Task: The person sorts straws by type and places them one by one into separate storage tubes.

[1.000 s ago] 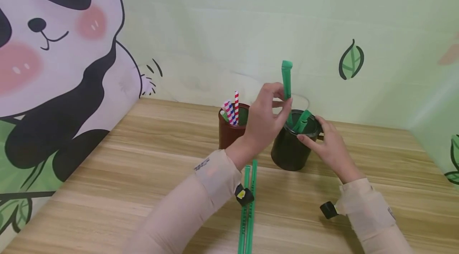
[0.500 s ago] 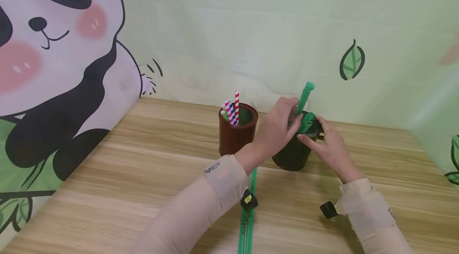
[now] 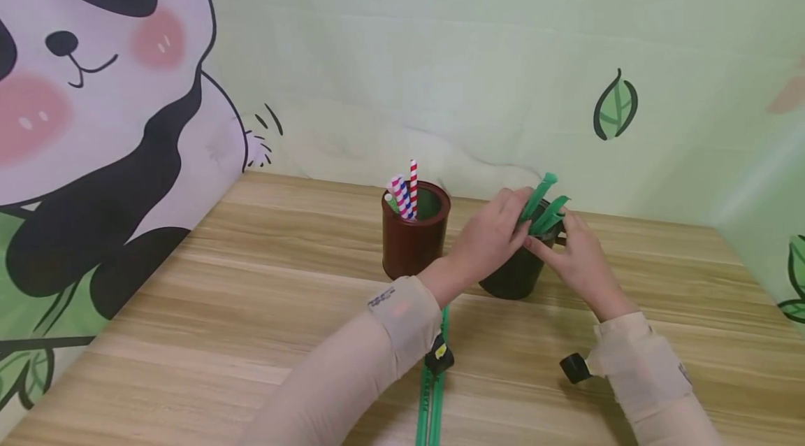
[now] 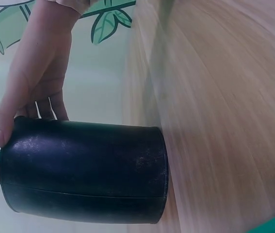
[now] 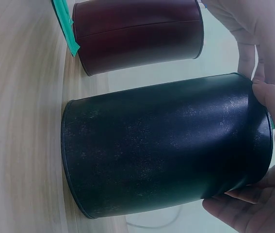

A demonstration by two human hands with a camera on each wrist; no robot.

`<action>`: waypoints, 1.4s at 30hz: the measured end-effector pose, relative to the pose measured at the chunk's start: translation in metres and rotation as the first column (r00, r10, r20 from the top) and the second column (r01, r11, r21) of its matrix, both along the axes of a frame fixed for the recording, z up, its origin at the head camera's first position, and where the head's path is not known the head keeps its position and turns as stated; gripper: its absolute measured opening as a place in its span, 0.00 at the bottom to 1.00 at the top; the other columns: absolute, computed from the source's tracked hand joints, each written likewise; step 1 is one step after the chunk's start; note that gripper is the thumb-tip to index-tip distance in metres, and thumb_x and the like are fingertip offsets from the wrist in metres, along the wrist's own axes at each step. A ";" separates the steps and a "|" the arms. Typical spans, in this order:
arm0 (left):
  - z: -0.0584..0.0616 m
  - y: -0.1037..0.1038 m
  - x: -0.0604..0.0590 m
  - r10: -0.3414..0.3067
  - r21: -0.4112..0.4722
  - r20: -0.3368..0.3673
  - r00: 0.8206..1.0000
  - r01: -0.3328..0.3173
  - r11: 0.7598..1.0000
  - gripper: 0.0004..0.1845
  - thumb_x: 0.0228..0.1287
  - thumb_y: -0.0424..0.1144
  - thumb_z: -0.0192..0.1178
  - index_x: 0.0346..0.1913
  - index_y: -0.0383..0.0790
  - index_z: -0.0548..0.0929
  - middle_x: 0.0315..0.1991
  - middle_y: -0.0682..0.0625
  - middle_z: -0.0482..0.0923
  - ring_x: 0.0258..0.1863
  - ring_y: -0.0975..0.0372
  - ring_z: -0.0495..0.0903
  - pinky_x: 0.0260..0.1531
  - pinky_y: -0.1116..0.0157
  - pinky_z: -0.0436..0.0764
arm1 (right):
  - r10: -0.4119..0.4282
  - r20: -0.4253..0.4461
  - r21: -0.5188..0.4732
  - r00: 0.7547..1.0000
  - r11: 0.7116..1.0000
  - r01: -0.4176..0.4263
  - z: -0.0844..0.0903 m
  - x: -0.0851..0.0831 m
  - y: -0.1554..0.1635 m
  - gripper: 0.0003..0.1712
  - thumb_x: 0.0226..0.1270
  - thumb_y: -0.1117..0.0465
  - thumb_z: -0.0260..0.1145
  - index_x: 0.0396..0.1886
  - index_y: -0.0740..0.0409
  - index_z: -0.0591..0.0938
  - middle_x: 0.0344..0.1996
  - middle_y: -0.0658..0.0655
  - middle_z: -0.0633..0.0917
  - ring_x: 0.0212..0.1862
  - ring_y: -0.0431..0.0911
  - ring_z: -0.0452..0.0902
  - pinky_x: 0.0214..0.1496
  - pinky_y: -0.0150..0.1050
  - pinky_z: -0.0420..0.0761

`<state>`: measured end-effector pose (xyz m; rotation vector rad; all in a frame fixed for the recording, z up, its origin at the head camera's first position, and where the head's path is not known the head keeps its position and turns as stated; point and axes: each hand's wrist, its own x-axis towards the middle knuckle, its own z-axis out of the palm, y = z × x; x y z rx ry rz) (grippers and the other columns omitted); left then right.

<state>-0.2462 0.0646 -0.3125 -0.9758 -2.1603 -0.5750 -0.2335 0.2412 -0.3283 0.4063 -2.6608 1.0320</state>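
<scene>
My left hand (image 3: 490, 236) pinches a green wrapped straw (image 3: 539, 196) that leans right, its lower part inside a black cup (image 3: 511, 275). Beside it, other green wrapped straws (image 3: 553, 217) poke out over the rim. The right hand (image 3: 583, 261) grips the cup at its rim, thumb on the near side and fingers toward the back. In the right wrist view the black cup (image 5: 166, 145) stands on the table, with the right thumb and fingers around its top. Only a little of the left hand's fingers shows at the edge of the left wrist view.
Left of the black cup stands a brown cup (image 3: 411, 247) holding several striped straws (image 3: 405, 198). Green wrapped straws (image 3: 430, 407) lie on the wooden table (image 3: 251, 320), partly under the left forearm. A panda-printed wall (image 3: 377, 68) rises behind.
The left hand has moved right and down, lowering the green wrapped straw deeper into the black cup and tilting it right. The right hand keeps its place on the cup.
</scene>
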 end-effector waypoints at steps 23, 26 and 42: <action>0.013 -0.001 0.010 -0.012 -0.053 0.024 1.000 0.013 0.999 0.21 0.64 0.40 0.61 0.58 0.37 0.72 0.44 0.46 0.77 0.38 0.64 0.81 0.39 0.73 0.82 | 0.010 -0.015 0.030 1.000 1.000 -0.010 -0.002 0.001 0.002 0.33 0.66 0.55 0.64 0.64 0.69 0.66 0.55 0.73 0.72 0.58 0.65 0.69 0.56 0.62 0.75; 0.022 -0.006 0.014 -0.040 -0.007 0.026 0.999 0.041 0.999 0.22 0.64 0.39 0.61 0.58 0.36 0.72 0.42 0.46 0.76 0.38 0.64 0.79 0.37 0.77 0.80 | 0.011 -0.010 0.018 1.000 1.000 -0.011 -0.002 0.001 0.001 0.34 0.66 0.53 0.65 0.63 0.69 0.67 0.55 0.72 0.72 0.59 0.65 0.70 0.58 0.62 0.74; 0.061 -0.043 0.040 -0.071 0.125 -0.040 0.997 0.075 0.989 0.23 0.62 0.38 0.64 0.57 0.32 0.73 0.41 0.45 0.76 0.39 0.62 0.80 0.43 0.77 0.80 | -0.021 -0.002 -0.005 1.000 1.000 0.021 -0.002 0.001 -0.001 0.37 0.64 0.47 0.66 0.62 0.69 0.67 0.53 0.70 0.75 0.57 0.63 0.72 0.57 0.62 0.75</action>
